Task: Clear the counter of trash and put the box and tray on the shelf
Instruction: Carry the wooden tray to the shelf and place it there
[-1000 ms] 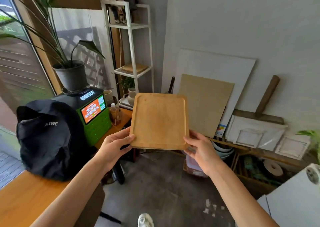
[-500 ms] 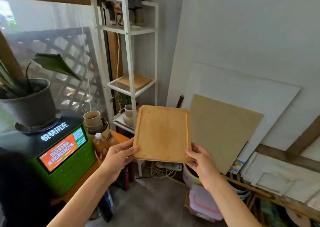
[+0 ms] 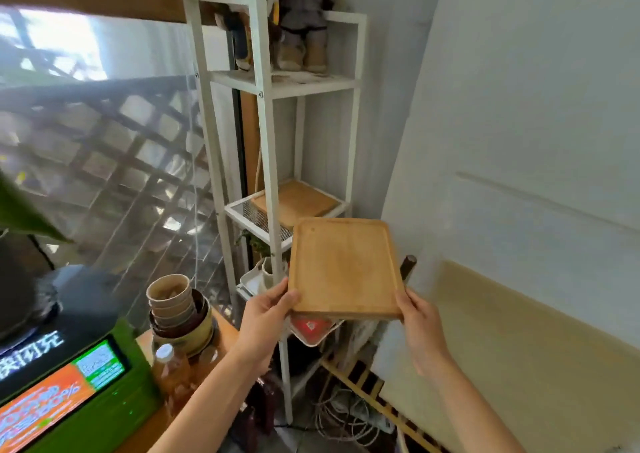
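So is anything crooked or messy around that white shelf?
A little. Under the white shelf a tangle of cables sprawls on the floor. On its middle level a wooden board sits turned at an angle to the frame. The tray, held by the left hand and right hand, looks undamaged.

Left hand (image 3: 268, 309) and right hand (image 3: 420, 324) grip near corners of rectangular light-wood tray (image 3: 344, 267), held before tall white metal shelf (image 3: 266, 134). Another wooden board (image 3: 298, 201) lies on shelf's mesh tier.
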